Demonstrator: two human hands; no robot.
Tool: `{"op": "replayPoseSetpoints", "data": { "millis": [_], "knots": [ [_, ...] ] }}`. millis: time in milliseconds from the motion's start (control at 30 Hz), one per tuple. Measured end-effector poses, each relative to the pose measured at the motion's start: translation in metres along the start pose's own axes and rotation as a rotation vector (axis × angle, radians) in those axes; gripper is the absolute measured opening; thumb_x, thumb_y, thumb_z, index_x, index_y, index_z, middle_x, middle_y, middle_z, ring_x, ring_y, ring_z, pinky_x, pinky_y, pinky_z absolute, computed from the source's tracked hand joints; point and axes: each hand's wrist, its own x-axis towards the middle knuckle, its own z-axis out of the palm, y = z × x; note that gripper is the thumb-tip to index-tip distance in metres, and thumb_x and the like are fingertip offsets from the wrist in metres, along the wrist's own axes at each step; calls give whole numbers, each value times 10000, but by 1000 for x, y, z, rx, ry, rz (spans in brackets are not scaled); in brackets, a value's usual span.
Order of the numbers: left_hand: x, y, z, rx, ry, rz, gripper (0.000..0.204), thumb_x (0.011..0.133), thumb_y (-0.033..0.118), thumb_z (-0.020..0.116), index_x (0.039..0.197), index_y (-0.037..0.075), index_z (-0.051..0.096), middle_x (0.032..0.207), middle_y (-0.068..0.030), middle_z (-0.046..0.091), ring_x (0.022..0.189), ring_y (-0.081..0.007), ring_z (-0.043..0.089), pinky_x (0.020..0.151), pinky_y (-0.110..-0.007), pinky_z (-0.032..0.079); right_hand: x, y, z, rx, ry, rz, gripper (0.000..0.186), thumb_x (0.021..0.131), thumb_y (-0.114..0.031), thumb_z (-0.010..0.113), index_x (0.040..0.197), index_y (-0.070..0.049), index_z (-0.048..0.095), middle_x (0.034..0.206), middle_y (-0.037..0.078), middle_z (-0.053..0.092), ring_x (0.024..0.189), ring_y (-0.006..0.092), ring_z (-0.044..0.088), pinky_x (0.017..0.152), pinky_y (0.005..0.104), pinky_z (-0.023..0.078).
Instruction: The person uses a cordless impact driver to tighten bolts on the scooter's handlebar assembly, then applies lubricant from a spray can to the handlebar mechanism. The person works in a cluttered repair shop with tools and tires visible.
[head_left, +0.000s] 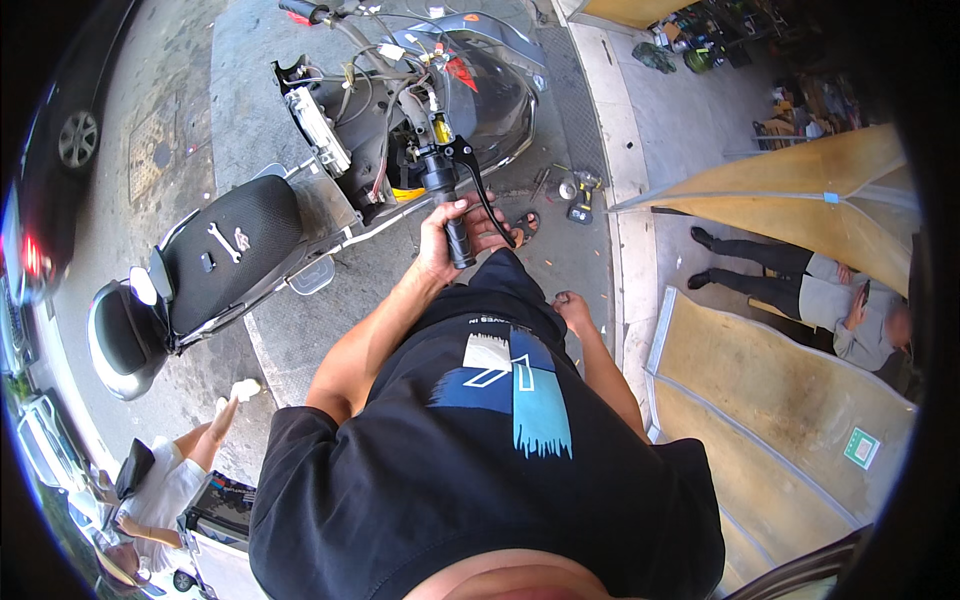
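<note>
My left hand (447, 240) is closed around the black handlebar grip (458, 232) of a scooter, with its fingers reaching under the black brake lever (482, 185). The scooter's front is stripped of panels, so loose wires (372, 90), connectors and a bare frame show. Its dark front body panel (485, 95) lies beyond the bars. On the black seat (235, 245) lie an open-ended wrench (221, 238) and a small black piece (208, 262). My right hand (573, 312) hangs beside my right thigh, away from the scooter; its fingers are small in view and partly hidden.
A yellow and black cordless drill (583, 200) stands on the ground to the right, near small tools. A pale kerb strip (622, 170) runs past it. At right, a person (850, 305) sits behind tan panels (760, 400). Another person (165, 480) is at lower left. A dark car (70, 130) is at far left.
</note>
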Motion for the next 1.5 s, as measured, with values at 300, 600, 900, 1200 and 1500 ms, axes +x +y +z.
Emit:
{"op": "replayPoseSetpoints", "data": {
  "millis": [300,600,900,1200,1500],
  "knots": [
    [-6,6,17,-138,-205,-64,850,899,410,705,1587,20,394,1546,-298,492,1428,-489,493,1228,-564,363,13,23,10,-69,24,-80,274,899,-134,738,1116,29,703,817,115,723,666,192,680,624,357,547],
    [-9,7,10,-120,-174,-70,859,909,440,669,1585,-6,383,1528,-327,492,1421,-474,498,1242,-578,354,32,7,-1,59,-106,53,93,912,-75,658,964,-5,689,798,99,695,636,202,649,538,358,498],
    [-5,3,7,-91,-113,-34,798,921,418,649,1527,-56,439,1435,-331,569,1337,-465,576,1187,-587,428,54,0,-8,175,-123,134,231,865,24,620,1095,3,627,779,84,661,548,174,583,442,324,420],
    [-7,3,4,-103,-98,-16,722,934,389,636,1500,-31,476,1388,-314,607,1285,-448,613,1151,-572,467,35,-8,-6,113,-131,67,99,827,0,645,920,-2,678,785,61,688,677,180,637,600,334,486],
    [-3,1,6,-80,-64,-19,692,926,381,641,1456,-45,514,1301,-292,649,1211,-421,651,1112,-582,492,35,11,-9,77,-69,56,142,909,-28,667,1045,4,646,738,83,649,539,193,612,440,336,444]
  ]
}}
